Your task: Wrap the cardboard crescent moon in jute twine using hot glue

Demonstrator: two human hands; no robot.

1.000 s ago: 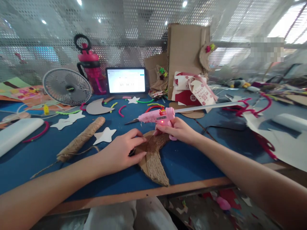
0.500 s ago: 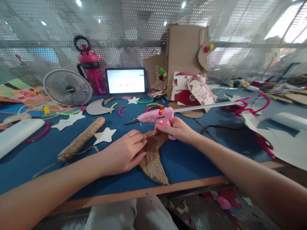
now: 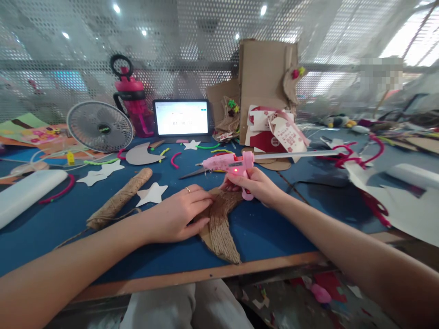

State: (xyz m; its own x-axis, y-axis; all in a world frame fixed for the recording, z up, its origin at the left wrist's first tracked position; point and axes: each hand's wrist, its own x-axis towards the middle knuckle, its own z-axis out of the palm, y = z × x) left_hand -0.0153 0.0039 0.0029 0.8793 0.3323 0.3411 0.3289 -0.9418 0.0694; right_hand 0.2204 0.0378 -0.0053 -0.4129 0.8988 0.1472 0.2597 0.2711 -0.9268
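A crescent-shaped cardboard piece (image 3: 222, 228), largely covered with rows of twine, lies near the table's front edge. My left hand (image 3: 181, 212) presses on its left side, fingers together over the cardboard. My right hand (image 3: 255, 183) is wrapped round the handle of a pink glue gun (image 3: 228, 163), whose nozzle points left and whose red light is lit. A long glue stick (image 3: 298, 155) extends from the gun's rear. Left of my left hand is a twine roll (image 3: 120, 198), with a white star (image 3: 152, 194) beside it.
At the back stand a round fan (image 3: 99, 127), a pink bottle (image 3: 132, 103), a tablet (image 3: 181, 118) and a tall cardboard sheet (image 3: 264, 82). Scissors (image 3: 194, 173) lie behind my hands. Pink pipe cleaners (image 3: 358, 160) and white paper (image 3: 401, 201) are at the right.
The glue gun and my right hand have shifted slightly right, away from the crescent. My left hand stays on the cardboard. The view has moved a little.
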